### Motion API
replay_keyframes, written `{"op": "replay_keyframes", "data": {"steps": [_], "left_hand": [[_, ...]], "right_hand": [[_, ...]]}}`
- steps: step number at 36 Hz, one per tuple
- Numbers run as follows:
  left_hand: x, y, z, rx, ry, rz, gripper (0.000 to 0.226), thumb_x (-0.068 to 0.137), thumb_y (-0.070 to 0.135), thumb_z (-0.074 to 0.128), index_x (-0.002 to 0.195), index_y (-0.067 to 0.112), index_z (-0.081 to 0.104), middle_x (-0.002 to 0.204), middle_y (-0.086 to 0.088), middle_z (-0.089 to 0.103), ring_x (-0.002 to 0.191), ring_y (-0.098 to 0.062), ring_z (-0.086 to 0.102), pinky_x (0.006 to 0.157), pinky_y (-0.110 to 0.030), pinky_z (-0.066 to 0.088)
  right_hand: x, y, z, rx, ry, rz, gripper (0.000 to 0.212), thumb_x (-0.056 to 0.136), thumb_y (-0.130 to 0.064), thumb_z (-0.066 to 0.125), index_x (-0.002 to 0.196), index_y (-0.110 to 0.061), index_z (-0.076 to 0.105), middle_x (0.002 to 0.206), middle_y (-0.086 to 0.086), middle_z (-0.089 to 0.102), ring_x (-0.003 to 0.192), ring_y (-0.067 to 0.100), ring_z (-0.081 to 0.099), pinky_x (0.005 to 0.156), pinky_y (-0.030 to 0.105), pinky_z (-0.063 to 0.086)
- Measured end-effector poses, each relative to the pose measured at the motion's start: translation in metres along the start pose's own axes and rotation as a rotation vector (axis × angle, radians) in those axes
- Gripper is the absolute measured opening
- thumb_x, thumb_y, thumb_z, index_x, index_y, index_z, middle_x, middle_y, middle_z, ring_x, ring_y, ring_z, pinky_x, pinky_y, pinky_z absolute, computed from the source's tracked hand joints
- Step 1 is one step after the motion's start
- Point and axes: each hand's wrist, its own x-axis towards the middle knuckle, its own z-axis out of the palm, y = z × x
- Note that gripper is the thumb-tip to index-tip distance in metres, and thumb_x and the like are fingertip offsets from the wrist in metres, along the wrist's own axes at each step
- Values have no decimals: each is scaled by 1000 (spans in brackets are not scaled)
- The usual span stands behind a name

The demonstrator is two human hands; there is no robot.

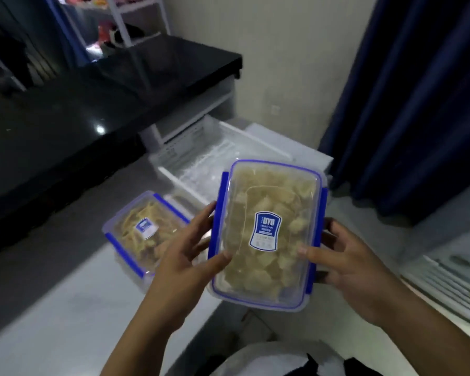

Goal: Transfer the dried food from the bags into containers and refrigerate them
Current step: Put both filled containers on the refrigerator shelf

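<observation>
Left hand [186, 256], right hand [347, 263]: grips apparently clasped.

Dim feed, cool blue cast. I read the brightest patch as the frosted white freezer drawer [215, 156], just beyond the fingertips. A small specular hotspot sits on the glossy black countertop [98, 104], up and left of the fingers; the rest of that surface goes near black with faint reflections. The clear lid of the container [266, 234] between the fingers shows mild sheen, and its label text is soft, partly unreadable. Left hand [185, 256] and right hand [347, 264] have smeared edges from motion blur. Background shelving far beyond the fingers is out of focus. Wide-angle bending is strong at the frame edges; the curtain [418, 104] right of the fingers is crushed to dark navy.
</observation>
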Motion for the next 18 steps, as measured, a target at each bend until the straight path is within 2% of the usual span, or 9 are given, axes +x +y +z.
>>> {"op": "replay_keyframes", "data": {"steps": [2, 6, 10, 14, 18], "left_hand": [[22, 3, 38, 35, -112, 28, 72, 85, 6, 76, 132, 55, 55, 133, 18, 63, 118, -15, 65, 86, -38, 60], [58, 12, 115, 109, -379, 66, 70, 76, 25, 76, 135, 54, 52, 136, 18, 61, 120, -13, 64, 89, -36, 58], [85, 18, 198, 109, -624, 74, 69, 82, 11, 72, 134, 52, 55, 135, 17, 63, 124, -9, 61, 85, -25, 58], [107, 27, 281, 178, -836, 50, 68, 86, 4, 71, 139, 44, 54, 135, 16, 63, 123, -11, 62, 93, -34, 57], [135, 34, 368, 163, -1090, -50, 57, 83, 16, 73, 137, 28, 59, 132, 5, 67, 110, -13, 69, 76, -24, 57]], "right_hand": [[-14, -1, -32, 26, 126, -38, 49, 60, -29, 85, 106, -28, 68, 113, 3, 73, 98, 28, 74, 72, 49, 61], [-48, 1, -94, 128, 354, -80, 53, 60, -26, 85, 110, -28, 67, 114, 2, 73, 97, 29, 74, 73, 52, 61], [-83, 6, -149, 286, 507, -92, 55, 54, -23, 85, 106, -30, 71, 111, 8, 75, 96, 32, 74, 67, 47, 61], [-114, 12, -192, 412, 709, -139, 62, 52, -21, 86, 110, -25, 69, 109, 9, 76, 93, 32, 74, 66, 46, 59], [-140, 16, -233, 499, 903, -208, 60, 55, -19, 84, 112, -19, 68, 108, 12, 75, 91, 32, 74, 64, 43, 59]]}}
